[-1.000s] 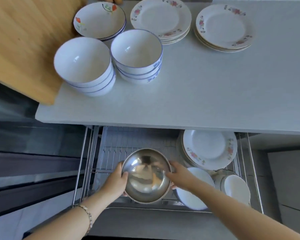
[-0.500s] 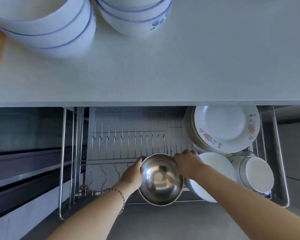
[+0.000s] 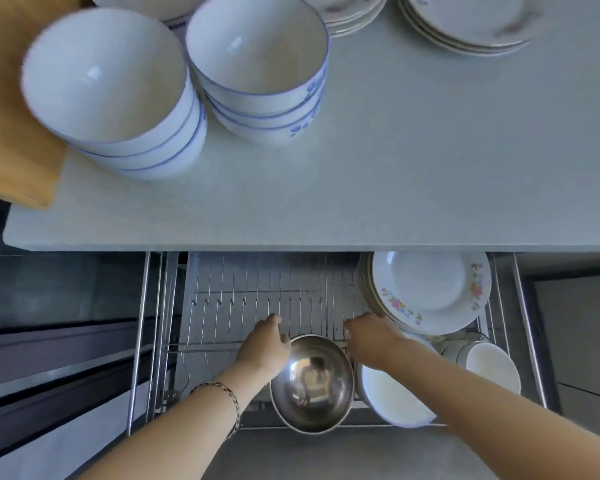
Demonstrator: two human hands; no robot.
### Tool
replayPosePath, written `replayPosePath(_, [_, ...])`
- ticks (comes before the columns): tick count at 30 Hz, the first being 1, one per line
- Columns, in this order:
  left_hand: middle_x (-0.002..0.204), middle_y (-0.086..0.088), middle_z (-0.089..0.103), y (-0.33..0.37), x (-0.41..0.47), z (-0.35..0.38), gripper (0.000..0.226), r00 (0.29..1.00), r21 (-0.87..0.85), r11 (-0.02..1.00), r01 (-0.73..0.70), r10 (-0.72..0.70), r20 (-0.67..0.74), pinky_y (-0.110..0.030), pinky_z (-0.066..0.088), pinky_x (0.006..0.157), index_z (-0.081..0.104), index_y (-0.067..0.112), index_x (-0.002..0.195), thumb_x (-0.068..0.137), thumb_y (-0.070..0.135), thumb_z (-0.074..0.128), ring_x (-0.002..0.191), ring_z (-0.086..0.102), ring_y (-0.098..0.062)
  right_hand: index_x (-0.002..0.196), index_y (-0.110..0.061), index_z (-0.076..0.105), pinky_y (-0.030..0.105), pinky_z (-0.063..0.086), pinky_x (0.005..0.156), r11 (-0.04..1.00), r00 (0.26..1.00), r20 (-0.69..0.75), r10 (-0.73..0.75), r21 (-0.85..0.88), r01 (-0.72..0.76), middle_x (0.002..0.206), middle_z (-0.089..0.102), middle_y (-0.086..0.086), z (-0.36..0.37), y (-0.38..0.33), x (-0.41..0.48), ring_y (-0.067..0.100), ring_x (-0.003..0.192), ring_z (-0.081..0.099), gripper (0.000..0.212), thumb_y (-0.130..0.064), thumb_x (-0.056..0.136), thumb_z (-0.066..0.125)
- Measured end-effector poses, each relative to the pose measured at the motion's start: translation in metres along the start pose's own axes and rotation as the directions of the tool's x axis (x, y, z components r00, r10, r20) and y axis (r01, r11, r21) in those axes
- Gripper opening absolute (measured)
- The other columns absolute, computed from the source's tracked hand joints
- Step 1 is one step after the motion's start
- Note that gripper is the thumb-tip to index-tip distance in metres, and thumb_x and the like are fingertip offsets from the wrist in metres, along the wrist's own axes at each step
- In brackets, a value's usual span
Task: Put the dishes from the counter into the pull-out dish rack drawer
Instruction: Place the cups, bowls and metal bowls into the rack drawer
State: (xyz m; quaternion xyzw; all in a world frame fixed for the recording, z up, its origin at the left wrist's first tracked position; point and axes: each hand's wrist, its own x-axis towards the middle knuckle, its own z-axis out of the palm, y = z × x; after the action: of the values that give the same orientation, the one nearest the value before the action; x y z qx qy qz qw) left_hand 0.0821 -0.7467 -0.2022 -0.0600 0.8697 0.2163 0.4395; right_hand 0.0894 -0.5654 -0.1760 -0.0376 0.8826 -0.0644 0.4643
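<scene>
**Steel bowl's in the rack, just not properly parked**

On the counter [image 3: 395, 168], the stacked bowls [image 3: 111, 91] are waiting their turn. Below, the person's left hand [image 3: 264, 344] sits at the left rim of the steel bowl [image 3: 312, 382], fingers tucked under, so can't tell if it's gripping. The bowl leans tilted at the front of the dish rack drawer [image 3: 222, 306]. The right hand [image 3: 371, 341] rests loose-fingered at the right rim. If the bowl isn't seated in the wires when both hands leave, it'll likely rock and clank into the white bowl [image 3: 392, 396] right beside it.
</scene>
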Motion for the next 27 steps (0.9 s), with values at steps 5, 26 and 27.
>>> replayPosePath(5, [0.095,-0.001,0.066,0.070,-0.027,-0.080,0.023,0.943,-0.111,0.980,-0.167,0.126,-0.309,-0.027,0.042,0.071,0.065,0.018,0.094,0.091,0.017,0.042,0.087,0.061,-0.025,0.117,-0.010,0.060,0.036,0.049,0.093,0.963,0.992,-0.118,0.037,0.269,-0.004,0.120,0.063,0.012,-0.084,-0.008,-0.028,0.029,0.110,0.060,0.035,-0.014,0.090,0.038])
replayPosePath(26, [0.154,-0.002,0.025,0.145,-0.043,-0.240,0.048,0.991,-0.990,0.116,-0.084,-0.094,-0.096,-0.047,0.043,0.096,0.036,0.031,0.132,0.089,0.047,0.052,0.135,0.035,-0.039,0.130,-0.024,0.047,0.042,0.057,0.077,0.087,0.945,-0.278,0.171,0.960,0.267,0.100,0.055,0.008,-0.276,-0.035,0.006,0.032,0.087,0.058,0.060,0.001,0.076,0.044])
replayPosePath(27, [0.152,-0.004,0.027,0.145,-0.043,-0.241,0.041,0.993,-0.992,0.114,-0.058,-0.100,-0.069,-0.047,0.044,0.094,0.038,0.032,0.122,0.088,0.047,0.054,0.133,0.038,-0.041,0.129,-0.024,0.048,0.042,0.058,0.074,0.112,0.943,-0.283,0.173,0.957,0.266,0.097,0.057,0.007,-0.272,-0.032,0.003,0.032,0.085,0.060,0.060,0.002,0.075,0.044])
